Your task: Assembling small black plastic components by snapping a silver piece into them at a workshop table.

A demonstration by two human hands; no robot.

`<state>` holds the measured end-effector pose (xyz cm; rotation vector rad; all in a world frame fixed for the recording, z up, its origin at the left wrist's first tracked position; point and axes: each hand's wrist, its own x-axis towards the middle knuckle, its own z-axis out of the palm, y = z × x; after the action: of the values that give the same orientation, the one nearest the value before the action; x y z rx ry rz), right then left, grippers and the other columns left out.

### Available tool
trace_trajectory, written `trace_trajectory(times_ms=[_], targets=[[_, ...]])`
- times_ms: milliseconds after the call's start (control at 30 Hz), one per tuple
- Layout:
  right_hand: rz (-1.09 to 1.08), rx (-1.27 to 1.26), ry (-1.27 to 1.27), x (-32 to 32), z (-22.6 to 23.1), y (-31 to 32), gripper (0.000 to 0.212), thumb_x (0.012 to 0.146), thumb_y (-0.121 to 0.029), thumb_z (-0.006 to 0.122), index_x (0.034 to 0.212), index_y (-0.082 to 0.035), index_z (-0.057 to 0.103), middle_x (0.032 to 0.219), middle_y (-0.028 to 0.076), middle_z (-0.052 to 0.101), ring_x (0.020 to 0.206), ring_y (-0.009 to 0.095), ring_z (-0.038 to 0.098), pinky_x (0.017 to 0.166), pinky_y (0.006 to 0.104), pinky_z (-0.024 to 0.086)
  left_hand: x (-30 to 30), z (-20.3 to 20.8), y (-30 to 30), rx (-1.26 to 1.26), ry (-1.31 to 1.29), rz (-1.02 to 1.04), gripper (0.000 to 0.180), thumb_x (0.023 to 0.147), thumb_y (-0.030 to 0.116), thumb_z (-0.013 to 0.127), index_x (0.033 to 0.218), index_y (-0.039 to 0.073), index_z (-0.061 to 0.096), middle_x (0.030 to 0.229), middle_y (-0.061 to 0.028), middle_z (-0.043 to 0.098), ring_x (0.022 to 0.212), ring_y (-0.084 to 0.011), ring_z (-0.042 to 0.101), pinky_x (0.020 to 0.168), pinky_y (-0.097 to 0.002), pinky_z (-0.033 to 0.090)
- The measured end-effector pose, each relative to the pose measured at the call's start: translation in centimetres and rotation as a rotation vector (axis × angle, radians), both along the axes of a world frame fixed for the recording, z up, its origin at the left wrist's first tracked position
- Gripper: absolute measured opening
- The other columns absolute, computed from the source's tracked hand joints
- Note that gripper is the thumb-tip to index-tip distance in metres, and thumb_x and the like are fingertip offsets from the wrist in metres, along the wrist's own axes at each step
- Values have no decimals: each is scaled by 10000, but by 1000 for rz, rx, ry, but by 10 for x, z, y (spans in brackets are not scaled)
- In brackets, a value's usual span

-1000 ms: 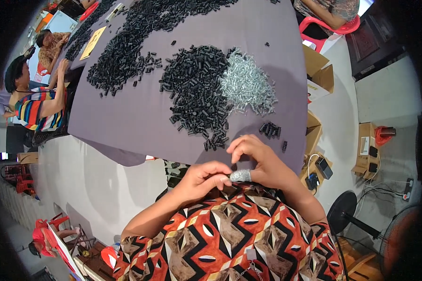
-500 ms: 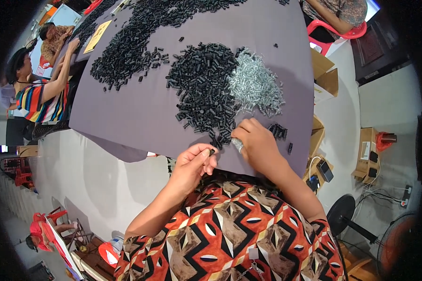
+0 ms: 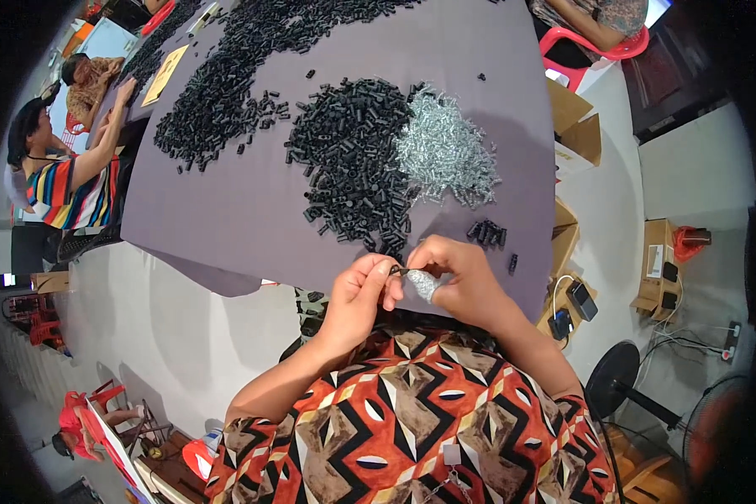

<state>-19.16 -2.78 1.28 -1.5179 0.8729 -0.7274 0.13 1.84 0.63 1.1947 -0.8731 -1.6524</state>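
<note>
Close to the table's near edge, my left hand (image 3: 357, 294) pinches a small black cylindrical piece (image 3: 396, 270) between thumb and fingers. The thumb and index finger of my right hand (image 3: 466, 281) meet that piece from the other side. A clump of small silvery springs (image 3: 424, 288) is held in my right palm under the curled fingers. Just beyond my hands lies a heap of black cylindrical pieces (image 3: 349, 151), its tail running down to my fingertips. Touching that heap on the right is a pile of silvery springs (image 3: 447, 151).
A larger spread of black pieces (image 3: 218, 109) covers the far left of the grey-covered table (image 3: 214, 223). Several black pieces (image 3: 487, 233) lie apart at the right. Cardboard boxes (image 3: 578, 134) and a black fan (image 3: 611, 374) stand to the right. Other people sit around the table.
My right hand has come down and left from the table beside the spring pile to meet my left hand at the black piece. My left hand has moved slightly right.
</note>
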Motion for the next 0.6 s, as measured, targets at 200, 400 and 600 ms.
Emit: trace_trajectory(times_ms=[200, 400, 600], targets=[[-71, 133, -240, -7, -5, 1, 184, 855, 63, 671, 1030, 5, 668, 984, 11, 628, 888, 84, 605, 792, 244, 489, -4, 1, -4, -14, -26, -34, 266, 1090, 207, 446, 991, 31, 618, 759, 24, 594, 653, -44, 488, 620, -193, 414], [-30, 70, -78, -9, -5, -5, 207, 861, 34, 681, 1064, -5, 681, 972, 14, 625, 878, 82, 598, 770, 232, 478, -6, 0, -4, -28, -26, -36, 277, 1089, 220, 455, 993, 25, 627, 749, 27, 597, 637, -39, 486, 604, -186, 411], [8, -29, 14, -8, 2, -9, 266, 868, 58, 605, 1115, -11, 678, 964, 37, 634, 912, 108, 609, 805, 256, 488, 6, -1, -3, 25, -48, -33, 284, 1087, 225, 463, 1019, 17, 644, 759, 25, 611, 631, -32, 492, 596, -181, 415]])
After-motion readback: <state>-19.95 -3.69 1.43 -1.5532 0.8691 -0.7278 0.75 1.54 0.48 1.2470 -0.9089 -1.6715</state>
